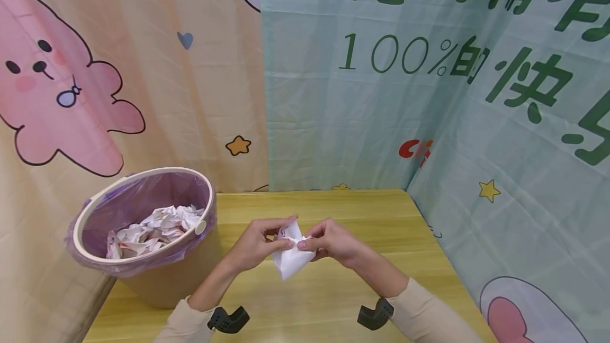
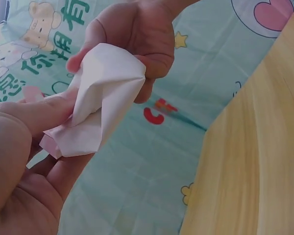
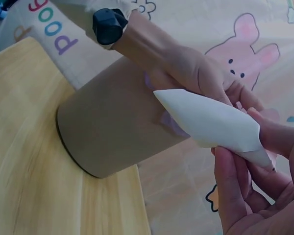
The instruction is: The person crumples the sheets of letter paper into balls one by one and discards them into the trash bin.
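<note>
Above the wooden table, both hands hold one folded piece of white paper (image 1: 292, 264) with some pink showing at its edge. My left hand (image 1: 257, 243) pinches its left side between thumb and fingers. On the opposite side, my right hand (image 1: 335, 242) pinches the paper, thumb close to the left thumb. In the left wrist view the paper (image 2: 110, 93) has creased, overlapping flaps and a pink corner near the left fingers. From the right wrist, the paper (image 3: 210, 120) looks smooth and tapers to a point.
A tan bin (image 1: 167, 282) with a purple liner (image 1: 138, 195) stands on the table (image 1: 310, 311) at the left. Crumpled white and pinkish paper (image 1: 159, 226) lies inside it. Printed curtains (image 1: 310, 120) hang behind and to the right. Black devices (image 1: 230, 320) sit at both wrists.
</note>
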`<state>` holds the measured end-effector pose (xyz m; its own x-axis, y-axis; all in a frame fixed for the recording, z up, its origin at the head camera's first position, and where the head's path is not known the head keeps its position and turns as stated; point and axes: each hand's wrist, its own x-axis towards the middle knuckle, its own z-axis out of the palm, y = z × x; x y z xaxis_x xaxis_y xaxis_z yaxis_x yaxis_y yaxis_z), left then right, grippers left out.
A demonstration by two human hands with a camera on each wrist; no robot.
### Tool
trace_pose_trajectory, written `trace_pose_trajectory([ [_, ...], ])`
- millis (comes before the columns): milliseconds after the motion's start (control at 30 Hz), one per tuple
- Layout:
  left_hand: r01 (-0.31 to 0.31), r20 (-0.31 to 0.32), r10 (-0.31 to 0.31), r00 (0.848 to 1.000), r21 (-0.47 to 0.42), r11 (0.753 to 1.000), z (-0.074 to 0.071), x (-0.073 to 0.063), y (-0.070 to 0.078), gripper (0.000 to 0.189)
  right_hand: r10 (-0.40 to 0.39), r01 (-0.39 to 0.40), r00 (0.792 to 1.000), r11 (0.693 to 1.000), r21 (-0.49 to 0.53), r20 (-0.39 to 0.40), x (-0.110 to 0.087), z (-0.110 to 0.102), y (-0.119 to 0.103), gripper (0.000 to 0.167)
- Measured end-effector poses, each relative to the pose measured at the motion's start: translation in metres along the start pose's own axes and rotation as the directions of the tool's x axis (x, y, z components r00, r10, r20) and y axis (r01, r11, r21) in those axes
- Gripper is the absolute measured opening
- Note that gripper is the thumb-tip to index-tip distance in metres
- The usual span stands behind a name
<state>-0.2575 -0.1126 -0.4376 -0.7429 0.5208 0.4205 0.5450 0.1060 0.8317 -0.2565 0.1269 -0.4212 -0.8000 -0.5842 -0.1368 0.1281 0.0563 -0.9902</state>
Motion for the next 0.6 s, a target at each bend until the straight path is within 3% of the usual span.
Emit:
trace_pose_trajectory([
  [167, -0.150, 0.059, 0.143, 0.988, 0.142, 0.978, 0.004, 0.005, -0.003, 0.025, 0.046, -0.043, 0.996, 0.998, 0.044, -0.082, 0.001, 0.003, 0.000, 0.020],
  [267, -0.204, 0.074, 0.193, 0.978, 0.199, 0.959, 0.008, 0.005, -0.007, 0.019, 0.068, -0.059, 0.990, 0.996, 0.071, -0.126, 0.001, 0.003, 0.002, 0.017],
  [400, -0.172, 0.037, 0.168, 0.985, 0.193, 0.966, 0.010, 0.002, -0.008, 0.022, 0.076, -0.063, 0.988, 0.993, 0.100, -0.133, 0.003, 0.001, 0.006, 0.015],
  [600, -0.063, 0.009, 0.063, 0.998, 0.055, 0.996, 0.008, 0.000, -0.010, 0.023, 0.048, -0.037, 0.994, 0.993, 0.116, -0.097, 0.003, -0.002, 0.008, 0.012],
])
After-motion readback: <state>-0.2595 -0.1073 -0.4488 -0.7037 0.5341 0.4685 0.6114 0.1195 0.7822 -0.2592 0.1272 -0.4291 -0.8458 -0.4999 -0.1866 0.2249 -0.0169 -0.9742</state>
